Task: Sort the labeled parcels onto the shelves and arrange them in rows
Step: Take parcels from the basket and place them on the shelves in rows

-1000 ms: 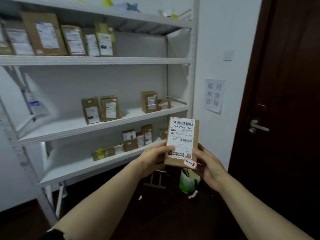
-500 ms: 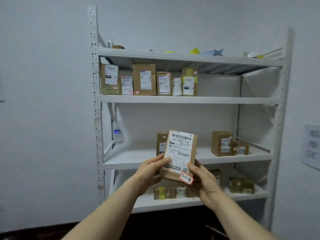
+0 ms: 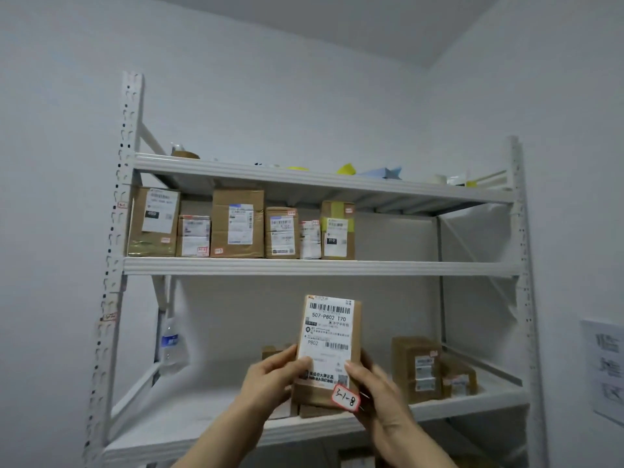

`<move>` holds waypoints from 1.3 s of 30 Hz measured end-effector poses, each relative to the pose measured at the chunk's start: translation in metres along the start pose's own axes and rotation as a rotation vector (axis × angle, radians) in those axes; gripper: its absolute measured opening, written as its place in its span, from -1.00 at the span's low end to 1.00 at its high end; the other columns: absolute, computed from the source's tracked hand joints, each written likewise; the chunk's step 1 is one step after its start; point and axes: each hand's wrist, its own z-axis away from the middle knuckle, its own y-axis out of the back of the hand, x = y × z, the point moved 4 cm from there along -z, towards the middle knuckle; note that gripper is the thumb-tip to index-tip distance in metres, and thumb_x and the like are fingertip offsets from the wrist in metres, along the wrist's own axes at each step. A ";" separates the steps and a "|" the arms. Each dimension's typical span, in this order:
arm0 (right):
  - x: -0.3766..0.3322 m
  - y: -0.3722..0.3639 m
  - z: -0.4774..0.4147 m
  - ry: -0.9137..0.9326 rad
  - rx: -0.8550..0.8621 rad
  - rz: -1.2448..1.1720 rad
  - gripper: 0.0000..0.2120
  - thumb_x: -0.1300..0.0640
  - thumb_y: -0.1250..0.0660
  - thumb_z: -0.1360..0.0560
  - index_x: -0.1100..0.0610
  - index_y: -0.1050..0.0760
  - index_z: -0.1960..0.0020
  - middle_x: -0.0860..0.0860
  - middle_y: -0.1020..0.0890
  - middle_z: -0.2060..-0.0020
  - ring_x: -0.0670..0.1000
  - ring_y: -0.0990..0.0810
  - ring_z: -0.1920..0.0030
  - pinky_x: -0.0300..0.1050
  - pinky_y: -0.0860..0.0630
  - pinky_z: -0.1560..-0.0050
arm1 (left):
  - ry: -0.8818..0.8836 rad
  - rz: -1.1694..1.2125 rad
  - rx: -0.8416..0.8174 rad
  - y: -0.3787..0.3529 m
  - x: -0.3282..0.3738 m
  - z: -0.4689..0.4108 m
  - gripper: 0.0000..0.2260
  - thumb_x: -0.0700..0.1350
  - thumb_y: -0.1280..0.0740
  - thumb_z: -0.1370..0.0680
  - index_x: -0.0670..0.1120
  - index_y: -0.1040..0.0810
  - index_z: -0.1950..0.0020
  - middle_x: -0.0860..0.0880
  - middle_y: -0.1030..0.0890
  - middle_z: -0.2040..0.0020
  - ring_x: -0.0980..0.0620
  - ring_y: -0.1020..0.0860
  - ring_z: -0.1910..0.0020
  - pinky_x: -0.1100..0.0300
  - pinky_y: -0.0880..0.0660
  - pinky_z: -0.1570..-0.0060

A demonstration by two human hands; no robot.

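Observation:
I hold a small brown parcel upright in front of the white shelf rack. It carries a white barcode label and a red-edged tag reading 3-1-8. My left hand grips its left edge and my right hand grips its lower right edge. A row of several labeled parcels stands on the upper shelf at its left half. Two parcels stand on the middle shelf at the right, and others are partly hidden behind the held parcel.
A plastic water bottle hangs at the rack's left brace. Tape rolls and coloured paper items lie on the top shelf. A paper notice hangs on the right wall. The upper shelf's right half holds nothing.
My view has swung up and closer to the rack. Both hands have lifted the parcel higher, level with the middle shelf opening, with the grip unchanged.

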 end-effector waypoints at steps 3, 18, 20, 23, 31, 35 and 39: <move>-0.031 0.040 -0.037 0.041 -0.019 0.014 -0.44 0.22 -0.44 -0.30 0.06 -0.47 -0.29 0.14 -0.70 0.04 0.12 -0.70 0.08 -0.05 -0.59 0.13 | -0.039 0.019 -0.030 -0.047 0.005 -0.040 -0.65 -0.38 -0.35 -0.45 -0.11 -0.60 -0.20 -0.08 -0.71 0.06 -0.02 -0.68 0.10 0.23 -0.56 0.21; -0.169 0.208 -0.220 0.201 -0.051 0.216 -0.10 0.22 -0.56 -0.07 0.05 -0.36 -0.37 0.18 -0.70 0.11 0.19 -0.67 0.02 0.15 -0.51 -0.19 | -0.251 -0.154 -0.021 -0.237 0.050 -0.207 -0.72 -0.41 -0.34 -0.49 -0.10 -0.62 -0.09 0.01 -0.71 0.14 0.16 -0.67 0.19 0.31 -0.59 0.15; -0.176 0.212 -0.244 0.222 -0.070 0.229 -0.15 0.21 -0.56 -0.09 0.06 -0.37 -0.35 0.18 -0.70 0.08 0.19 -0.67 0.01 0.16 -0.51 -0.19 | -0.267 -0.174 -0.012 -0.241 0.051 -0.232 -0.72 -0.39 -0.35 -0.49 -0.07 -0.62 -0.07 0.06 -0.70 0.18 0.18 -0.67 0.20 0.32 -0.58 0.15; -0.183 0.217 -0.285 0.254 -0.063 0.250 -0.08 0.12 -0.58 -0.05 0.07 -0.36 -0.37 0.16 -0.69 0.04 0.17 -0.67 0.02 0.17 -0.52 -0.19 | -0.292 -0.204 -0.014 -0.244 0.054 -0.273 -0.69 -0.36 -0.36 -0.50 -0.12 -0.58 -0.20 0.02 -0.70 0.11 0.17 -0.66 0.15 0.32 -0.58 0.11; -0.213 0.234 -0.400 0.364 -0.030 0.246 -0.12 0.22 -0.55 -0.22 0.06 -0.26 -0.46 0.11 -0.70 0.06 0.12 -0.68 0.04 0.07 -0.53 -0.17 | -0.390 -0.406 0.105 -0.241 0.066 -0.382 -0.61 -0.30 -0.40 -0.49 -0.20 -0.51 -0.31 -0.10 -0.61 -0.10 0.02 -0.58 -0.06 0.15 -0.49 -0.21; -0.227 0.245 -0.449 0.387 -0.036 0.348 -0.17 0.25 -0.53 -0.29 0.04 -0.25 -0.47 0.12 -0.68 -0.01 0.11 -0.67 0.00 0.06 -0.53 -0.19 | -0.417 -0.433 0.118 -0.249 0.072 -0.441 -0.60 -0.29 -0.41 -0.48 -0.22 -0.50 -0.32 -0.11 -0.61 -0.03 -0.01 -0.57 0.03 0.09 -0.52 -0.18; -0.230 0.257 -0.490 0.357 -0.070 0.444 -0.17 0.21 -0.54 -0.30 0.00 -0.24 -0.47 0.10 -0.66 -0.07 0.09 -0.67 -0.01 0.04 -0.55 -0.17 | -0.382 -0.515 0.066 -0.269 0.059 -0.489 -0.54 -0.20 -0.43 -0.49 -0.23 -0.44 -0.36 -0.12 -0.63 -0.07 0.05 -0.53 0.14 0.10 -0.52 -0.10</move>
